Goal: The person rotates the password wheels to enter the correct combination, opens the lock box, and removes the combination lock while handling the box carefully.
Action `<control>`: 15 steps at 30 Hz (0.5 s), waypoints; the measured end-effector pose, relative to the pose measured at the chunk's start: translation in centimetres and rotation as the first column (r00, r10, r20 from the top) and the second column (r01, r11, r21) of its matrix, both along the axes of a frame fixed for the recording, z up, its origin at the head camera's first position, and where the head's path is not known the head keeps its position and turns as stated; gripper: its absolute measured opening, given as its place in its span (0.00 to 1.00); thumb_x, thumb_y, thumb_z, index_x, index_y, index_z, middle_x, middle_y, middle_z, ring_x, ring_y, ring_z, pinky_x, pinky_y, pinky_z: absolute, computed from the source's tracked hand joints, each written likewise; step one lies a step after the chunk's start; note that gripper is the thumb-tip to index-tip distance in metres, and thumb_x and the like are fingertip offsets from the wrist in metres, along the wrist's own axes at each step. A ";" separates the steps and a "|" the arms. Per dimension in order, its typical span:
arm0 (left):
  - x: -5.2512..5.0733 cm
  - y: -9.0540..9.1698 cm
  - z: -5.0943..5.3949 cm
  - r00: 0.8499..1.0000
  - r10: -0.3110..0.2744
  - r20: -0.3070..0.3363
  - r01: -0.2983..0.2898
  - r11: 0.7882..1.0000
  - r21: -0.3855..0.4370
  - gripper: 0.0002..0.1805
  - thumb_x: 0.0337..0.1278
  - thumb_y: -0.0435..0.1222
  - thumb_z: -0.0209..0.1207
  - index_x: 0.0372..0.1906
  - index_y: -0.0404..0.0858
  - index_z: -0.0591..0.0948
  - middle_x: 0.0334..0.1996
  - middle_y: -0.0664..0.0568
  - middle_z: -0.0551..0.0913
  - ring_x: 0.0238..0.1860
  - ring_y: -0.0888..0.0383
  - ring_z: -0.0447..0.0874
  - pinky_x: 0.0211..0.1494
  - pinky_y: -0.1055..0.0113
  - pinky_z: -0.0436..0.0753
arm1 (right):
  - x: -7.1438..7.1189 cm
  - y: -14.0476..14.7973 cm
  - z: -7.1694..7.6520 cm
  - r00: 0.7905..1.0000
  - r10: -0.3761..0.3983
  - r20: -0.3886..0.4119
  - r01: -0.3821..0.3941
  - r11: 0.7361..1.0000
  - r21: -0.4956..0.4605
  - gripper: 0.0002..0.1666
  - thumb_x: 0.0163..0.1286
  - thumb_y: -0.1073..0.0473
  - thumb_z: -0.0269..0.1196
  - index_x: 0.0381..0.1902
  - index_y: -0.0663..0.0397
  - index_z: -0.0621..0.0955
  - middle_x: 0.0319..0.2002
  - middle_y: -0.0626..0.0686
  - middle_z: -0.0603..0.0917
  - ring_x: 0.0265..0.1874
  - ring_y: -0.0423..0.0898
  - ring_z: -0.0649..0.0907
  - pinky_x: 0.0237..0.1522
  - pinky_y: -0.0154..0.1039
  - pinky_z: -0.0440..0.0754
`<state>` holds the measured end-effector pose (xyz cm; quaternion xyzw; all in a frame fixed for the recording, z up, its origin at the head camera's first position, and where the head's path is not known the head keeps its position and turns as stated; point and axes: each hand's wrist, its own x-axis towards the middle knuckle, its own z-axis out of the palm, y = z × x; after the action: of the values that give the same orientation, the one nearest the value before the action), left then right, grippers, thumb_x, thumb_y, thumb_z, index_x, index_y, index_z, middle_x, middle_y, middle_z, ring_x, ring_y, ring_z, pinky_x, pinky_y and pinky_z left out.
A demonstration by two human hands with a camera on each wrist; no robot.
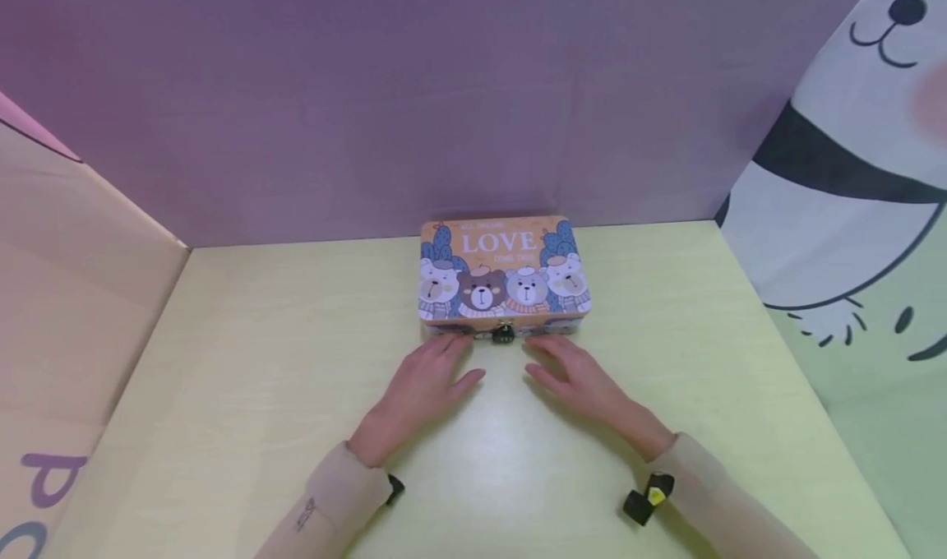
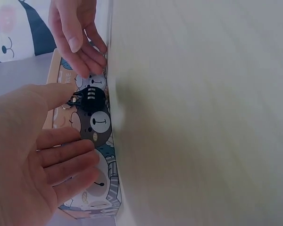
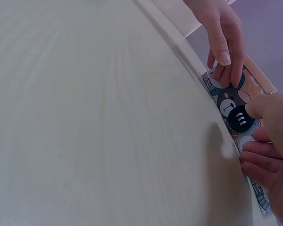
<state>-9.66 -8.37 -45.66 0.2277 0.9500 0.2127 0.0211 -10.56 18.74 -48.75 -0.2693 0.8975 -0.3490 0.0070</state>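
A lidded tin box with printed bears and the word LOVE sits at the back of the table. From the clasp on its front hangs a black combination padlock, its number dials showing in the left wrist view. My left hand lies just before the box's front, left of the padlock, fingers extended and thumb apart. On the other side, my right hand mirrors it with loosely bent fingers near the front face. Neither hand grips anything. Whether the fingertips touch the tin I cannot tell.
The pale table spreads out around the box. Behind it rises a purple backdrop, with printed panels at the left and right. Black wrist devices are strapped at both sleeves.
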 end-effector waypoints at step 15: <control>-0.7 0.8 -0.6 0.996 0.019 0.085 -0.022 0.999 0.029 0.35 0.70 0.54 0.61 0.73 0.37 0.72 0.70 0.41 0.75 0.71 0.44 0.73 0.71 0.47 0.75 | -0.3 -1.0 -0.2 0.999 0.023 -0.036 -0.024 1.000 -0.020 0.28 0.74 0.58 0.64 0.68 0.64 0.75 0.64 0.62 0.80 0.64 0.60 0.79 0.67 0.59 0.75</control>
<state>-10.32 -7.53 -46.24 0.2089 0.9473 0.2364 0.0559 -10.82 17.73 -48.98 -0.2860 0.8907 -0.3534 -0.0076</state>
